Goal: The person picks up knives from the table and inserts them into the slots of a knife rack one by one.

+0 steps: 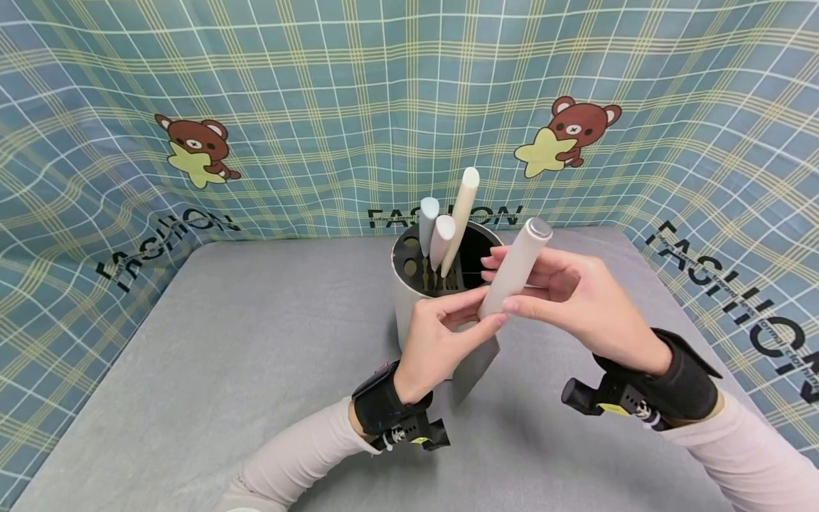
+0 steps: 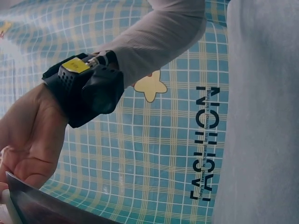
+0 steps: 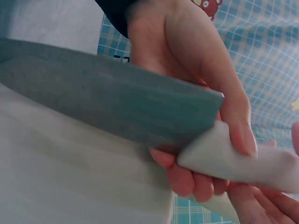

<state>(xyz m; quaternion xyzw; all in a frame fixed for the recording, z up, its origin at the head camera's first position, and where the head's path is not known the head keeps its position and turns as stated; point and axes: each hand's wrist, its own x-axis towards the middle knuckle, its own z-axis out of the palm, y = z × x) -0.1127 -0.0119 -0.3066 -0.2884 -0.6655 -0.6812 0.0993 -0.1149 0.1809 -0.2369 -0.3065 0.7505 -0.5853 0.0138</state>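
Observation:
A kitchen knife [image 1: 514, 269] with a white handle and a silver end cap is tilted in front of the knife holder, blade [image 1: 476, 370] downward. My left hand [image 1: 441, 345] pinches the lower handle near the blade. On the upper part of the handle, my right hand [image 1: 569, 295] holds it between thumb and fingers. The right wrist view shows the broad blade [image 3: 107, 93] close up, with the left hand [image 3: 187, 51] behind it. In the left wrist view, the right hand [image 2: 35, 140] and part of the blade [image 2: 51, 205] appear at the lower left.
Behind the hands stands a round white knife holder [image 1: 404, 313] with a black slotted top. A light blue handle [image 1: 427, 220], a pink handle [image 1: 441, 238] and a cream handle [image 1: 463, 206] stick out of it. Grey cloth [image 1: 256, 341] covers the table; checked fabric [image 1: 333, 107] hangs around it.

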